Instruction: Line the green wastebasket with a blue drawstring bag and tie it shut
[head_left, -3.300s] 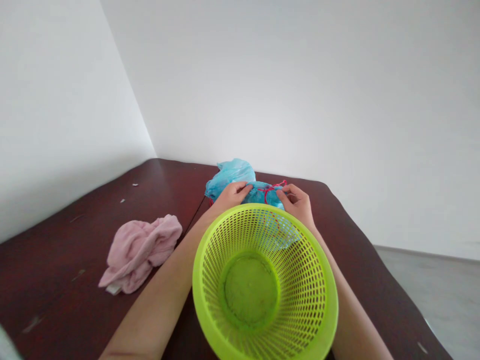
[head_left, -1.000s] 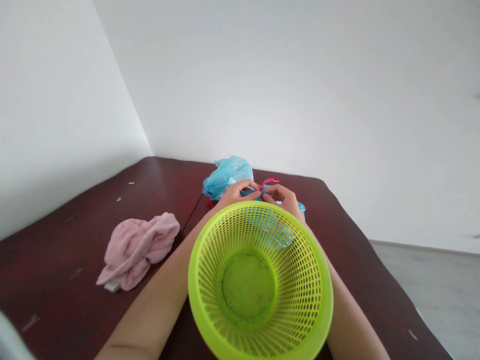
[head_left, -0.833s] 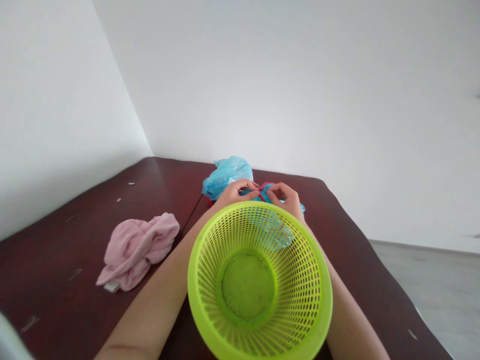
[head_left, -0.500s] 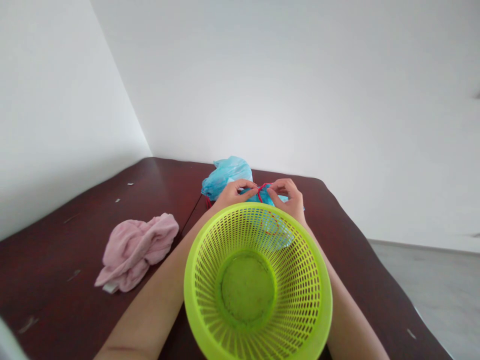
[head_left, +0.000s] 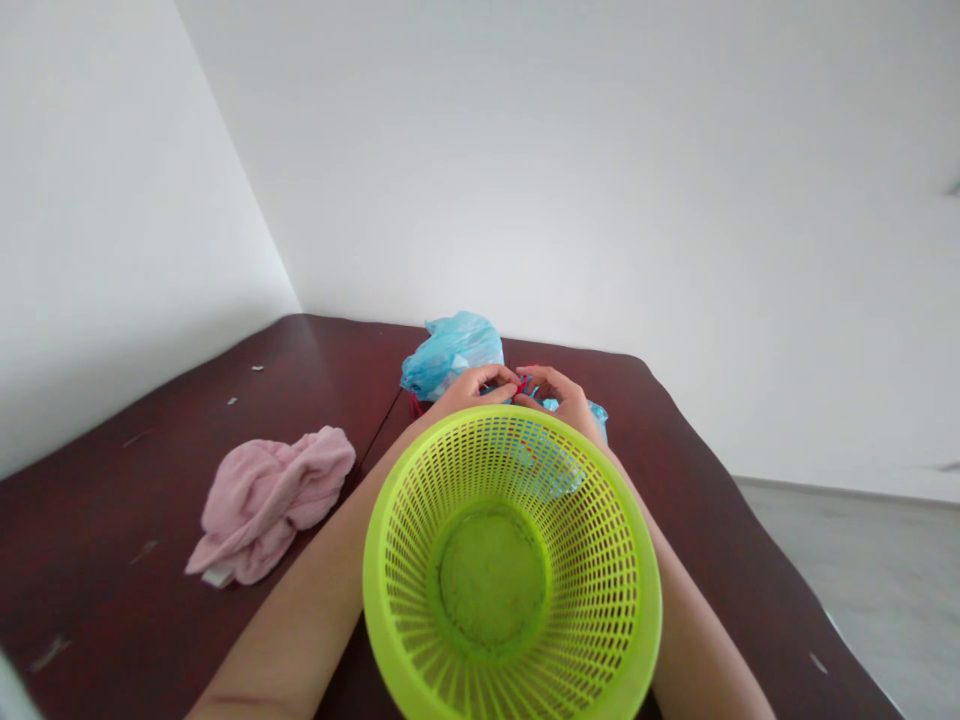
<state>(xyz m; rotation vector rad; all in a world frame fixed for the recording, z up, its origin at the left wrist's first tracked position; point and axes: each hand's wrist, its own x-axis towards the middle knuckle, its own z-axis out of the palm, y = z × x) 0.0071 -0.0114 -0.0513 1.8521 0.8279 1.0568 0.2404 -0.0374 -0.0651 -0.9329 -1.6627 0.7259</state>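
Beyond the rim of a green plastic basket, my left hand and my right hand meet fingertip to fingertip. Both are closed in a pinch on a red string. Under them lies a blue plastic bag, partly covered by my hands and partly seen through the basket's mesh. Another blue plastic bag, bulging and with red string at its lower left, rests just behind my left hand. The basket stands between my forearms and holds nothing.
A crumpled pink cloth with a white tag lies left of my left forearm. The dark red table has small pale scraps and scuffs on it. White walls rise behind and to the left; grey floor shows beyond the right edge.
My right hand has moved left, so the fingertips of both hands are now together at the red string. The cloth, basket and rear bag stay put.
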